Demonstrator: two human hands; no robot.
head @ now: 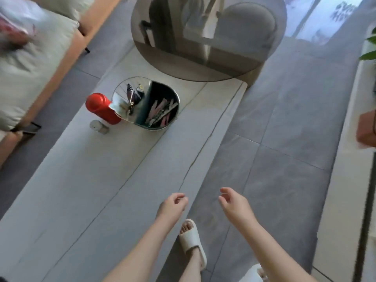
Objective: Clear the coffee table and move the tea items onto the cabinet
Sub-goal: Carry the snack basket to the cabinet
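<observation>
Table, pale smooth stone, bears a glossy red flask touching a round mirrored bin; left hand and right hand hang loosely curled, grasping nothing.

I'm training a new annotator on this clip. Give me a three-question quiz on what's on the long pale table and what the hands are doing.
1. True or false: the left hand grips the red bottle.
2. Which lies nearest the round metal container? A red bottle, B small grey cylinder, C round dark glass tabletop.
3. What do both hands hold?

Key: 1 false; 2 A; 3 nothing, right hand too.
</observation>
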